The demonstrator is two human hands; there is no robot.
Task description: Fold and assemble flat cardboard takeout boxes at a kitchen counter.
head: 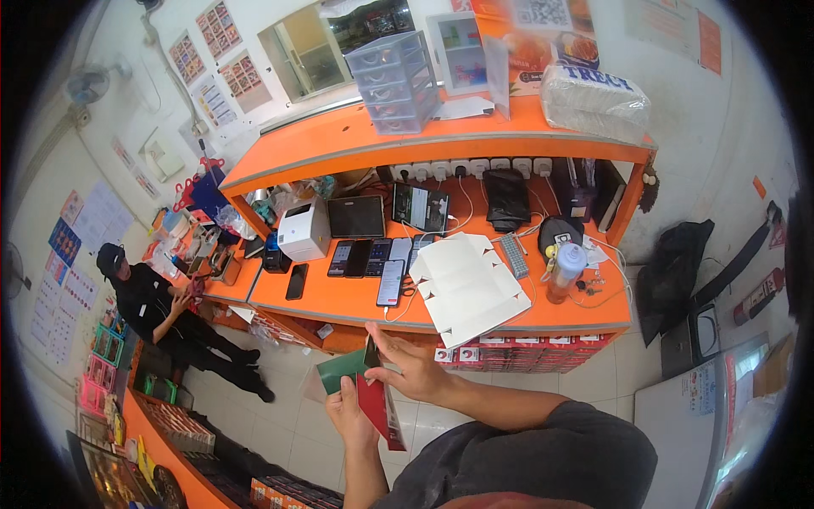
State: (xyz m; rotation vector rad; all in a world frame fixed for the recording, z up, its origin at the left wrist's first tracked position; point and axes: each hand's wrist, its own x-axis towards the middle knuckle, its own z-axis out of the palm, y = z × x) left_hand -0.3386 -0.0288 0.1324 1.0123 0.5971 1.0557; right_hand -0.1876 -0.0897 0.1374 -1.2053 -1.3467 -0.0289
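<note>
A partly folded paperboard carton (338, 372), green on one panel and red on another, is held in front of my body above the tiled floor. My left hand (350, 417) grips its lower part, with the thumb on the green panel. At the carton's upper right edge is my right hand (410, 369), its fingers stretched out and a dark flap between fingers and thumb. Beyond my hands, flat unfolded carton blanks (470, 286), white side up, lie on the orange counter (356, 308) and overhang its front edge. The carton's far side is hidden.
Several phones (389, 283), a white label printer (305, 229), tablets (420, 207), a keypad (514, 256) and a bottle (566, 272) stand or lie on the counter. Red boxes (509, 355) are stacked beneath. A person (152, 299) in black stands at the left.
</note>
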